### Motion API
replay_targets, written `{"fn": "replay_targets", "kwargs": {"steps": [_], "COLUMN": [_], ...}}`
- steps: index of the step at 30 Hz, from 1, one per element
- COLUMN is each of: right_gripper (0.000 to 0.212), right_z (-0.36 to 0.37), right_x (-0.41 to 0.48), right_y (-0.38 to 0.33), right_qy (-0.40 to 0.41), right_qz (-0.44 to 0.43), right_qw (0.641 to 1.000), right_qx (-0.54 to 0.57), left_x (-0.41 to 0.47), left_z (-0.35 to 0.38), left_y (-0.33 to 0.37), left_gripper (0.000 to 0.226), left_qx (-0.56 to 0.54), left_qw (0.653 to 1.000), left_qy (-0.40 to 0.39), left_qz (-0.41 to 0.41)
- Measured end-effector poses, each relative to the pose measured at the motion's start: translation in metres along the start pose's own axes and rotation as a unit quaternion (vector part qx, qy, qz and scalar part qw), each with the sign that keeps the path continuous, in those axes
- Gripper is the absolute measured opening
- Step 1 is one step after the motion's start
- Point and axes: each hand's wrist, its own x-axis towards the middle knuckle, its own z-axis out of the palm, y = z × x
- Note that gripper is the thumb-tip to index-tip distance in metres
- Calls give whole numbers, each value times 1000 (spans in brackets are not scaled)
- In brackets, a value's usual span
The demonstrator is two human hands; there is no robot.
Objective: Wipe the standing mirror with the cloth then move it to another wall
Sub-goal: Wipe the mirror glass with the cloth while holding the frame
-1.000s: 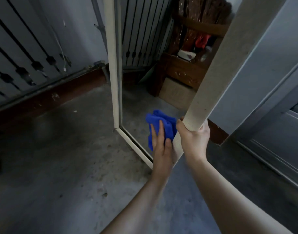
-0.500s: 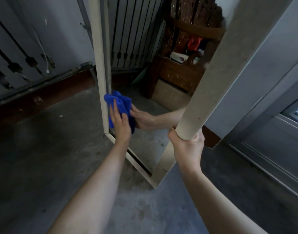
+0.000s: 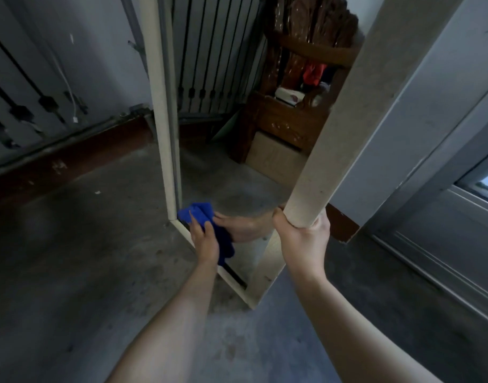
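Stained concrete floor [image 3: 71,272] meets grey walls [image 3: 99,51] behind the mirror [image 3: 348,120].

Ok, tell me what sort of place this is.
Probably a room or landing in a home: bare concrete floor, black metal railing, and carved wooden furniture reflected in the standing mirror.

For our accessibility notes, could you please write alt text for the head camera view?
A person's left hand presses a bright blue cloth against the lower glass of a cream-framed standing mirror, while the right hand grips its right frame edge.
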Motion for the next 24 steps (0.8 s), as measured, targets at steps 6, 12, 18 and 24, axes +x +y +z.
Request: {"fn": "replay_targets", "kwargs": {"steps": [6,12,18,24], "right_gripper": [33,28,46,65], "right_z": [-1,-9,-26,-48], "right_x": [-3,-9,-15,-33], "right_y": [-5,-24,-50,-116], "right_qy": [-8,-71,-168,-149], "right_qz": [2,23,61,133], "right_qw": [1000,997,976,956], "right_qx": [-8,9,-122,-214], "left_x": [-57,-97,-138,-182], "left_z": [8,2,-6,-32], "left_y": [-1,48,120,211], "left_gripper": [65,53,55,55], "left_qx": [-21,25,-10,-52], "left_qw": [997,998,999,995], "left_qy": [-15,-22,-34,-29], "left_qz": [-74,-54,-30,-78]}}
